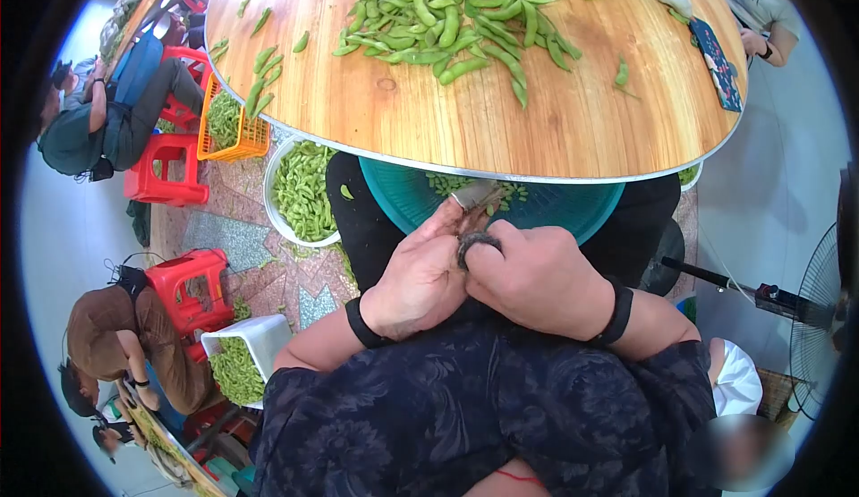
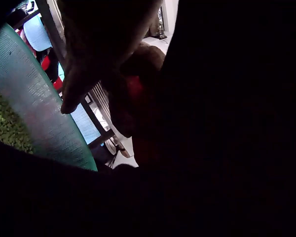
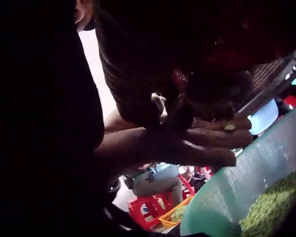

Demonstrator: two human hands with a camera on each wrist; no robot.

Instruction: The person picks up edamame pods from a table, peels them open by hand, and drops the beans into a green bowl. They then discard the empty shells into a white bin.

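Note:
In the head view my left hand is turned palm up, a pale wrap round one fingertip. My right hand meets it, fingers curled, at a small dark band-like thing; what it is cannot be told. The right wrist view shows the left hand's fingers straight beneath the dark, shadowed right hand. Both hands are above a teal basket holding small green beans. The left wrist view is mostly dark, with the basket at its left.
Green pods lie piled on the round wooden table. To the left are a white tub of pods, an orange crate, red stools and seated people. A fan stands at the right.

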